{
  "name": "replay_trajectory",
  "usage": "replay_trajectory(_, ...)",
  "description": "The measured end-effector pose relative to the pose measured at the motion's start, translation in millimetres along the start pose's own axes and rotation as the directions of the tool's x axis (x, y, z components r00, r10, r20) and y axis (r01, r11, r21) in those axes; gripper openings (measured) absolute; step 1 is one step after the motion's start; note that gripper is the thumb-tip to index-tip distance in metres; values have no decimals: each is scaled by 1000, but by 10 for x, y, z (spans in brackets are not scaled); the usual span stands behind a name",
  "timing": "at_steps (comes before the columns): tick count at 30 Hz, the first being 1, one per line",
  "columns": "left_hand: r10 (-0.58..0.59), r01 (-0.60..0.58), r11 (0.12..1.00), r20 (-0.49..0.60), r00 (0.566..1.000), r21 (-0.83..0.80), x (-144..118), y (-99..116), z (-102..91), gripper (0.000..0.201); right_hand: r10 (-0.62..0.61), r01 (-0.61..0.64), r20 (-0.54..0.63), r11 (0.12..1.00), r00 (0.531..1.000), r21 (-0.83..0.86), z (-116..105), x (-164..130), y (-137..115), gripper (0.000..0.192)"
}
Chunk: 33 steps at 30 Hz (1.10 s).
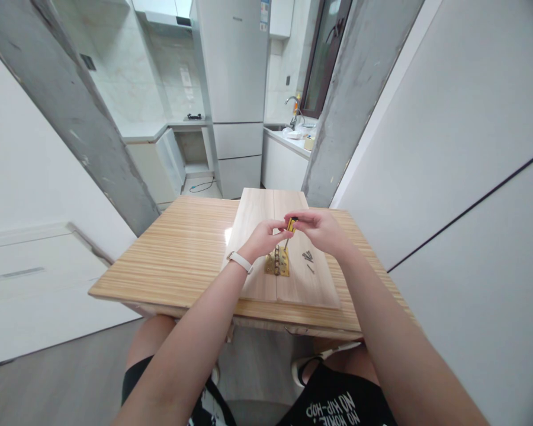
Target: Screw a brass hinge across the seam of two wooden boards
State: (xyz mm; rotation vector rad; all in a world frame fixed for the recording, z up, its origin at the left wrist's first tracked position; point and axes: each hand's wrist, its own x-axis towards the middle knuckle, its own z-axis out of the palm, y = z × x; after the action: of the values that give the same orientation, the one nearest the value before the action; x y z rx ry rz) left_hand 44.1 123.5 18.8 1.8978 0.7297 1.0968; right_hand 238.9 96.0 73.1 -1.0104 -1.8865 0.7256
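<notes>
Here the screwdriver (290, 228) stands pinched between both hands' fingers (279, 225).

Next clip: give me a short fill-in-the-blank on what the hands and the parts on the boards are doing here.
1. Both hands, left hand and right hand, grip a small ____ with a yellow handle.
2. Its tip points down at a brass ____ lying across the seam of the two boards.
3. Loose screws lie to the ____ of that fitting.
4. A white band sits on the ____ wrist.

Missing words: screwdriver; hinge; right; left

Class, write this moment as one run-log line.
left hand: on screwdriver | right hand: grips screwdriver handle | tip: over brass hinge | screws: loose on board
</notes>
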Motion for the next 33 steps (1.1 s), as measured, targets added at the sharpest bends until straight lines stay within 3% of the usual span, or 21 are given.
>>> replay_trajectory(6, -51, 60, 993, -94, 994, 97, -74, 26, 37, 24, 8, -21, -122, 994, 993, -107, 113, -37, 2, 27)
replay_trajectory(9, -41, 62, 990, -171, 984, 123, -115, 46, 54, 25, 25, -60, -237, 988, 971, -142, 184, -69, -21, 27)
replay_trajectory(14, 38, 30, 974, -292, 956, 225, -170, 94, 144, 23, 27, -140, -429, 962, 903, -233, 381, -138, -106, 29)
replay_trajectory(20, 118, 33, 934, -394, 911, 356, -203, 126, 322, 12, 7, -192, -510, 931, 860, -310, 618, -227, -219, 32)
replay_trajectory(25, 141, -1, 936, -371, 918, 353, -187, 112, 318, 10, 21, -147, -450, 958, 893, -247, 512, -200, -170, 30)
replay_trajectory(33, 78, 1, 963, -282, 956, 269, -106, 109, 225, 18, 70, -77, -132, 996, 989, -48, 100, -69, -15, 36)
